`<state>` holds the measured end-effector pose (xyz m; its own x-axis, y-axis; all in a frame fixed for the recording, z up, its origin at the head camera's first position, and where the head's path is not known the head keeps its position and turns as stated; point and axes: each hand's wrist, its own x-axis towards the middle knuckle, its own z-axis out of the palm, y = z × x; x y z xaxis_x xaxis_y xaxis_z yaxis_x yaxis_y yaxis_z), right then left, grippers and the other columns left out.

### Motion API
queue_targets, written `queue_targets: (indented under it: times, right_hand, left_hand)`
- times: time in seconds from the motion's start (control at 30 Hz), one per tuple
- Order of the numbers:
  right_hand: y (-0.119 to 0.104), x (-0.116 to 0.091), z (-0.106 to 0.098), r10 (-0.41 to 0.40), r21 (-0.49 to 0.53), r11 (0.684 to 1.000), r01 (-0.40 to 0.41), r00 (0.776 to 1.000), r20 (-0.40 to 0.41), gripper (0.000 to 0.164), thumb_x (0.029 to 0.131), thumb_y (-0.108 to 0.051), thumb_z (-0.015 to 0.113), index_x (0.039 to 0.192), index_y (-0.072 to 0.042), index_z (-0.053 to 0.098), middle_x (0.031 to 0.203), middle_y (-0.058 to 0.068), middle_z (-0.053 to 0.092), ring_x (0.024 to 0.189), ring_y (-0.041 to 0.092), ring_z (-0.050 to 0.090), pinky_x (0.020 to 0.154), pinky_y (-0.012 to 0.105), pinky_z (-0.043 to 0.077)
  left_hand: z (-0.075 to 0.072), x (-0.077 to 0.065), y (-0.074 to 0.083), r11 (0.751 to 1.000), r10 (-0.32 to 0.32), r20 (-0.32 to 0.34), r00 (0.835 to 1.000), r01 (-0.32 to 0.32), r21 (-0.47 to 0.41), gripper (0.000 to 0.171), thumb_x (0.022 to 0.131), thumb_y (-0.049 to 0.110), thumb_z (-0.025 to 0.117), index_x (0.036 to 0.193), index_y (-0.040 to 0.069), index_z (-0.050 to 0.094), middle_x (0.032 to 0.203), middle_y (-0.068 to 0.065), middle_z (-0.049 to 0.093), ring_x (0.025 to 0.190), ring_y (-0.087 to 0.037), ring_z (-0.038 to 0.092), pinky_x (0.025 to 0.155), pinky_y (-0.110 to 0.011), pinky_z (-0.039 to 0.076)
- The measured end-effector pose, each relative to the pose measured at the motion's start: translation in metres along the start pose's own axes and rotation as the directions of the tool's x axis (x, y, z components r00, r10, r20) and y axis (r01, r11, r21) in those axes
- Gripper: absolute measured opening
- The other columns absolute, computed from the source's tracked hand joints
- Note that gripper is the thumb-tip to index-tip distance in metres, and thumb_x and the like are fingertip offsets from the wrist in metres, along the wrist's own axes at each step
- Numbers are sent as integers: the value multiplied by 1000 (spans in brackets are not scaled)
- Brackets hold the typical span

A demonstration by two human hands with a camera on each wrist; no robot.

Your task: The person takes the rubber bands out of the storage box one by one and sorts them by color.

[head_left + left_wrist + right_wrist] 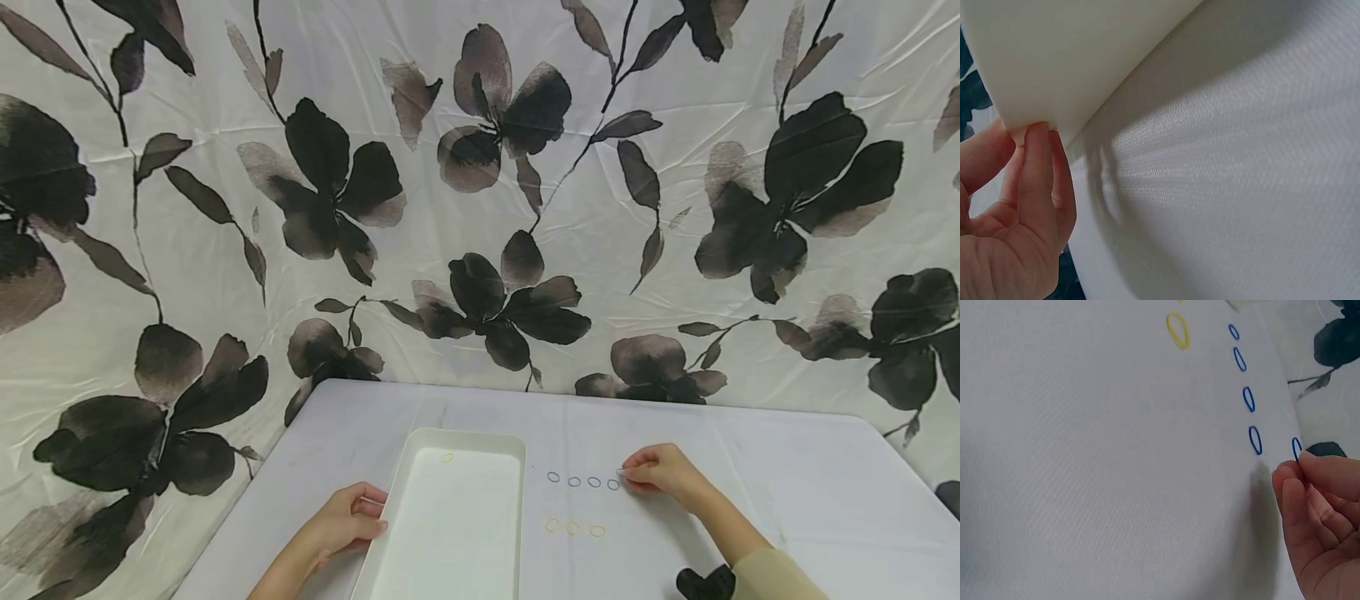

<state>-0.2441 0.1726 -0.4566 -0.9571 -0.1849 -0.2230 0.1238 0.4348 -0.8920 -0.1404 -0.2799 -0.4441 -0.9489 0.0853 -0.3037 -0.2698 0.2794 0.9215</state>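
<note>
My right hand pinches a small blue rubber band between thumb and fingertips, just above the white table. Beside those fingertips a row of several blue rubber bands lies on the cloth. Nearer to me are three yellow rubber bands, also in a row. At the left, my left hand grips the side rim of a white rectangular tray, thumb on one face and fingers on the other, as the left wrist view shows. Inside the tray, near its far end, lies one yellow rubber band.
A white cloth covers the table, with a few light creases. Behind and to the left hangs a white curtain with dark flowers. A black object sits at the right forearm by the beige sleeve.
</note>
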Motion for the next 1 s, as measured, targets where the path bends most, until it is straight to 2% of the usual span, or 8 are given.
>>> queue_targets:
  times: [0.3,0.53,0.77,1.0]
  right_hand:
    - [7,0,-3,52,-26,998,-54,998,-45,8,80,3,66,86,8,65,70,4,62,60,13,57,56,24,51]
    - [9,-2,-5,53,-37,998,-54,998,-20,9,80,3,67,86,9,66,67,3,60,58,12,56,55,24,51]
    - [7,0,-3,90,-68,993,-93,995,-46,5,79,2,68,83,5,67,66,4,59,56,12,55,54,23,51]
    - [9,-1,-5,89,-118,989,-94,995,-43,5,79,0,69,81,4,67,65,3,58,56,12,54,53,24,50]
  left_hand:
    - [0,-2,4,1000,-10,-6,1000,10,7,40,77,-5,67,112,-11,48,92,-12,58,77,-19,60,68,-34,54]
    - [-1,-2,4,1000,-13,3,1000,13,-1,40,77,-5,67,111,-11,48,92,-12,58,77,-19,60,68,-34,54]
    - [-1,-2,4,1000,-9,6,1000,9,-3,39,77,-5,67,111,-11,48,92,-12,58,77,-19,61,68,-34,54]
    - [0,-1,4,1000,-10,14,1000,10,-10,39,77,-6,66,111,-11,48,91,-12,58,77,-19,60,67,-34,54]
